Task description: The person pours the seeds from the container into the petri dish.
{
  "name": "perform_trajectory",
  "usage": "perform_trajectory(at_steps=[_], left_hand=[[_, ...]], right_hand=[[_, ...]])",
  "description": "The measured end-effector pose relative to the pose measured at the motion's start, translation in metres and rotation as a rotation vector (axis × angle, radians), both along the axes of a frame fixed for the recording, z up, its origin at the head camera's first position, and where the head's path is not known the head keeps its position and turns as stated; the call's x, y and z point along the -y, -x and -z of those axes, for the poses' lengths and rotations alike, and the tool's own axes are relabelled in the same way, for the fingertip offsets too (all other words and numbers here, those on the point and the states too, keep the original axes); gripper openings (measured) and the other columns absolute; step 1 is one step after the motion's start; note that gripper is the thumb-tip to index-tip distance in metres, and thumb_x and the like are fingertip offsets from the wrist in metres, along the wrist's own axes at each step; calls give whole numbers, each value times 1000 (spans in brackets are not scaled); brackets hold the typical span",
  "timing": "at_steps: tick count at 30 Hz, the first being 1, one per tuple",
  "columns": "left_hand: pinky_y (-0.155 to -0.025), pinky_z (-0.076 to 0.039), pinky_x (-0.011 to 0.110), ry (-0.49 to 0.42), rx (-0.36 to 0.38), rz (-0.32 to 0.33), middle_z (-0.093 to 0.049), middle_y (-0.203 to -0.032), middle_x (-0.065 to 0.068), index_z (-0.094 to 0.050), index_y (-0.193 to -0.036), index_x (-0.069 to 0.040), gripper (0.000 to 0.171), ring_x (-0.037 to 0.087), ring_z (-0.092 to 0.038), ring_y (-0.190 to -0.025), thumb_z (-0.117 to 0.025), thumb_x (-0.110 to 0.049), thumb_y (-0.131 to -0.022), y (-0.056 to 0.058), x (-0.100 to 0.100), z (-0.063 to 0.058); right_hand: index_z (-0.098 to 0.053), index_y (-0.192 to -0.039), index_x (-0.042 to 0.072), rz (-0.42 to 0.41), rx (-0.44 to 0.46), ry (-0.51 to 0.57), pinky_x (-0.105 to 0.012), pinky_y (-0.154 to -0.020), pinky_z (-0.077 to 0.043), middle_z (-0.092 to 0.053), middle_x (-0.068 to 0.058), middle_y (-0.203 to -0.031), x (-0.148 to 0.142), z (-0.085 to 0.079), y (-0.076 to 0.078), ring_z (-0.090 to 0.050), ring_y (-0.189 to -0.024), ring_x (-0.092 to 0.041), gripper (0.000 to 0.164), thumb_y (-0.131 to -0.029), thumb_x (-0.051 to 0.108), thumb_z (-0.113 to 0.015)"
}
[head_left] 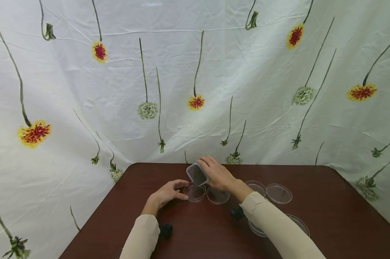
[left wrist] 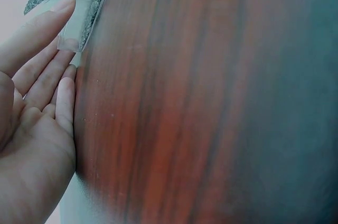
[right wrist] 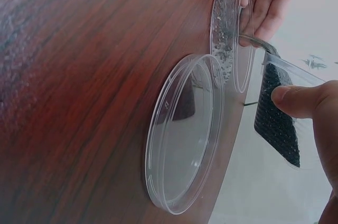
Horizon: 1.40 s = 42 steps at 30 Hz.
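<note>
My right hand (head_left: 216,174) grips a clear square plastic container (head_left: 198,175) of dark fine grains (right wrist: 277,113), tipped over the left petri dish (head_left: 195,197). From the container's corner a thin dark stream (right wrist: 259,42) runs into that dish, where grains gather. At the dish's left side is my left hand (head_left: 169,192), thumb and fingers holding its rim. In the left wrist view, the thumb (left wrist: 39,31) overlaps the near wall of the dish. A second clear petri dish (head_left: 218,197) sits just right of the first, below my right hand.
More clear petri dishes lie to the right, including one (head_left: 280,194) near the back and another (head_left: 300,225) partly behind my right sleeve (head_left: 272,223). The table (head_left: 195,233) is dark red-brown wood. A white flowered cloth (head_left: 188,136) hangs behind its far edge.
</note>
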State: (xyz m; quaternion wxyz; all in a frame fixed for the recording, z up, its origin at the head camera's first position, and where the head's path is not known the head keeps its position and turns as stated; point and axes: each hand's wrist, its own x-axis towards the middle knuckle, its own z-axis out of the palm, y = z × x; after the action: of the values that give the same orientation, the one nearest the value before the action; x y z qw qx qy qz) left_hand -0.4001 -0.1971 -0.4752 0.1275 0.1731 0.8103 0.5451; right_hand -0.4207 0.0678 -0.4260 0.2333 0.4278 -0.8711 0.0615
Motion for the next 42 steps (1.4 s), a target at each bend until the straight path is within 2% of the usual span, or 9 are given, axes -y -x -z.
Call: perform_trajectory(at_steps=[5, 13, 29, 35, 42], left_hand=[[-117, -31, 57, 3, 4, -15, -50, -150, 21, -54, -146, 2, 66, 44, -36, -145, -83, -4, -87, 0, -1, 0], [-117, -31, 56, 2, 5, -13, -49, -150, 21, -54, -146, 2, 65, 43, -36, -145, -83, -4, -88, 0, -1, 1], [-116, -33, 57, 8, -1, -18, -50, -149, 22, -55, -145, 2, 65, 43, -38, -144, -83, -3, -87, 2, -1, 2], [-117, -31, 57, -10, 1, -15, -50, -149, 22, -55, -145, 3, 65, 43, -37, -144, -83, -2, -87, 1, 0, 2], [-116, -31, 57, -8, 1, -17, -49, -151, 22, -55, -145, 2, 65, 44, -36, -145, -83, -3, -87, 1, 1, 3]], right_hand=[[-40, -153, 1, 17, 26, -5, -41, -109, -45, -41, -16, -152, -1, -1, -1, -38, -142, -33, 91, -79, 8, -92], [-40, -153, 0, 14, 14, 0, -42, -107, -46, -42, -18, -152, -4, -1, -1, -37, -142, -34, 93, -76, 5, -93], [-41, -152, 1, 17, 8, 30, -42, -106, -47, -43, -16, -151, 0, 2, 0, -39, -141, -33, 91, -78, 8, -93], [-41, -152, 2, 13, 117, 147, -48, -105, -47, -42, -18, -151, 0, 4, 0, -39, -141, -36, 86, -82, 11, -91], [-40, -152, -1, 59, 279, 269, -53, -113, -38, -42, -22, -153, -1, 5, 1, -37, -142, -40, 89, -81, 11, -91]])
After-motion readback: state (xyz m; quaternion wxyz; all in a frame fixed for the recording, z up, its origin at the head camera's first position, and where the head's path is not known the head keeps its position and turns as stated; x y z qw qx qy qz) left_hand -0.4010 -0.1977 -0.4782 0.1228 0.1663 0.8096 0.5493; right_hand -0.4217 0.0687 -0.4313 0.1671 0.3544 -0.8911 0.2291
